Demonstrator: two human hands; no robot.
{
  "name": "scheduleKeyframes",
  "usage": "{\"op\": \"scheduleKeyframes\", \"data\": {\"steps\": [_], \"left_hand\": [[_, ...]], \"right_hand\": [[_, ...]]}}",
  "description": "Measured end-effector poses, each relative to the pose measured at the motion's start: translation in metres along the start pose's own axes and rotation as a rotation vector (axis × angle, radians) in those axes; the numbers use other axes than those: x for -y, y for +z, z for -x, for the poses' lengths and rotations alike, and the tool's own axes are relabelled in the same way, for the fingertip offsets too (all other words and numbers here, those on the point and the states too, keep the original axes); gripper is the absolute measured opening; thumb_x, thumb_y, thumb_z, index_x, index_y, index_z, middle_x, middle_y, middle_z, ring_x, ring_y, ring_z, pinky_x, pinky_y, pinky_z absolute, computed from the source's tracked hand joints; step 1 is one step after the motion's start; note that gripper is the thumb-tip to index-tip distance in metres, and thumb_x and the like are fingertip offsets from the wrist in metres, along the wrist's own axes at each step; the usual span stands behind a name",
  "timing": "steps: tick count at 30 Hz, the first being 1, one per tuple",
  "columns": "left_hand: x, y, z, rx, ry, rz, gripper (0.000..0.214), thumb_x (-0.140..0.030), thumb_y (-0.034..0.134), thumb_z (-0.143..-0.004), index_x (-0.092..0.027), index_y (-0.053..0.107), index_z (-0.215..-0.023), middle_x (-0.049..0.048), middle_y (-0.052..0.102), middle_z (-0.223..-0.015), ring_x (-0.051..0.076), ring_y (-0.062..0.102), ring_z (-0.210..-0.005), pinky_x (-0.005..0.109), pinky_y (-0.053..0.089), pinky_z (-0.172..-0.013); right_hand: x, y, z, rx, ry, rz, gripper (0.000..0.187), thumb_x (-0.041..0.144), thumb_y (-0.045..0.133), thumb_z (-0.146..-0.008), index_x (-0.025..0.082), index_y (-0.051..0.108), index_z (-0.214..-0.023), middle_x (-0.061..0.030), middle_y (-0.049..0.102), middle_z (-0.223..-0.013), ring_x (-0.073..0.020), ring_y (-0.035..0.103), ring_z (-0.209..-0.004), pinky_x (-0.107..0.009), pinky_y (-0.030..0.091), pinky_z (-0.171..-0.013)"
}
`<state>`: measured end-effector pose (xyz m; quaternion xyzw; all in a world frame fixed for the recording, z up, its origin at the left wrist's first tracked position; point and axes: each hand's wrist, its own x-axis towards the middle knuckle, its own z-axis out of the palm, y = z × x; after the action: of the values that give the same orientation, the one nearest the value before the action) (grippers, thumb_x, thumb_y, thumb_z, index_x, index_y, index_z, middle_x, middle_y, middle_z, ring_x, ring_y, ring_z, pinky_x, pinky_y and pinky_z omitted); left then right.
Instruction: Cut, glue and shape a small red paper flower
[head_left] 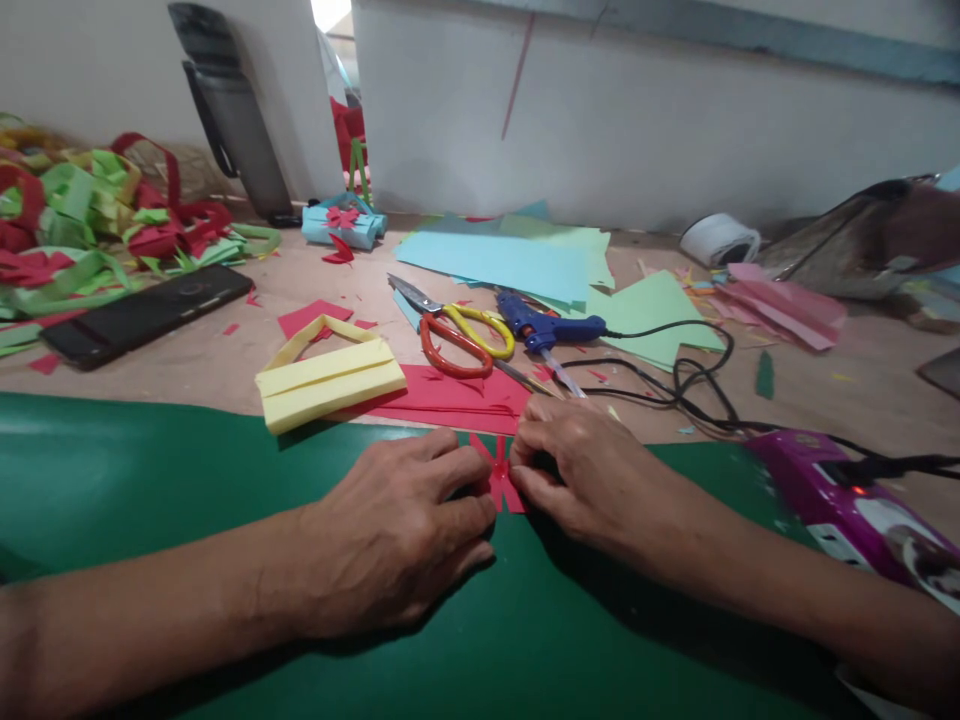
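Note:
A small red paper cut-out (501, 478) lies on a large green sheet (150, 480) in front of me. My left hand (397, 525) rests knuckles-up on the sheet, its fingertips pressed together against the cut-out's left side. From the right, my right hand (592, 475) pinches the same piece with curled fingers. Most of the cut-out is hidden under the fingers.
Behind the hands lie red paper (457, 395), a folded yellow paper piece (330, 380), red-and-yellow scissors (457, 335) and a blue glue gun (547, 330) with a black cord. A phone (142, 315), paper scraps (82, 220), blue and green sheets (517, 260), tape roll (720, 240) and purple device (847, 500) surround them.

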<state>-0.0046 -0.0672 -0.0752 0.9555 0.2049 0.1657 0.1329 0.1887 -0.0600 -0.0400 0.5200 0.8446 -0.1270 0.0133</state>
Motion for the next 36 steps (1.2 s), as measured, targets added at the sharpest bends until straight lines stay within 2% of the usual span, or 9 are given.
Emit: {"op": "scheduleKeyframes", "data": {"steps": [16,21,25,29,32,36], "left_hand": [[0.0,-0.001,-0.001,0.03,-0.021,0.004,0.025,-0.028,0.044,-0.093,-0.015,0.064,-0.098,0.0072,0.058,-0.095,0.02,0.044,-0.077,0.035,0.034,-0.064],[-0.001,-0.003,-0.001,0.03,-0.002,0.004,0.024,-0.028,0.044,-0.093,-0.015,0.063,-0.098,0.0073,0.058,-0.095,0.02,0.043,-0.077,0.034,0.033,-0.063],[-0.002,-0.002,-0.001,0.033,-0.011,-0.001,0.023,-0.028,0.044,-0.093,-0.015,0.061,-0.101,0.0067,0.057,-0.095,0.02,0.044,-0.078,0.034,0.034,-0.066],[-0.005,0.001,-0.002,0.032,-0.04,-0.009,0.03,-0.037,0.045,-0.093,-0.015,0.056,-0.109,0.0063,0.055,-0.095,0.021,0.045,-0.079,0.034,0.035,-0.067],[-0.009,0.002,-0.005,0.09,-0.087,-0.04,0.038,-0.047,0.041,-0.092,-0.017,0.055,-0.111,0.0067,0.054,-0.095,0.022,0.045,-0.079,0.035,0.036,-0.065],[-0.015,0.001,-0.009,0.144,-0.146,-0.05,0.041,-0.05,0.035,-0.093,-0.017,0.054,-0.111,0.0076,0.052,-0.096,0.023,0.046,-0.081,0.037,0.038,-0.067]], "right_hand": [[-0.002,-0.001,-0.001,-0.021,-0.03,-0.016,0.021,0.013,0.057,-0.081,0.016,0.057,-0.06,-0.0019,0.055,-0.07,-0.0153,0.049,-0.069,-0.029,0.031,-0.065],[-0.006,-0.002,-0.002,-0.087,-0.018,-0.098,0.011,0.01,0.064,-0.074,0.018,0.057,-0.069,-0.0005,0.057,-0.074,-0.016,0.049,-0.072,-0.028,0.031,-0.065],[-0.008,-0.001,-0.001,-0.109,-0.031,-0.1,0.012,0.011,0.065,-0.073,0.018,0.055,-0.075,-0.0004,0.058,-0.078,-0.0162,0.048,-0.073,-0.028,0.03,-0.064],[-0.009,-0.001,0.0,-0.116,-0.027,-0.101,0.016,0.012,0.066,-0.072,0.018,0.052,-0.076,-0.0002,0.057,-0.078,-0.0161,0.047,-0.072,-0.027,0.029,-0.063],[-0.01,-0.001,0.0,-0.1,-0.009,-0.139,0.014,0.013,0.065,-0.073,0.018,0.052,-0.074,-0.0003,0.058,-0.077,-0.0157,0.047,-0.071,-0.026,0.028,-0.063],[-0.011,0.0,-0.001,-0.105,0.008,-0.192,0.01,0.013,0.063,-0.072,0.017,0.054,-0.073,-0.0002,0.059,-0.076,-0.0154,0.047,-0.071,-0.026,0.028,-0.061]]}}
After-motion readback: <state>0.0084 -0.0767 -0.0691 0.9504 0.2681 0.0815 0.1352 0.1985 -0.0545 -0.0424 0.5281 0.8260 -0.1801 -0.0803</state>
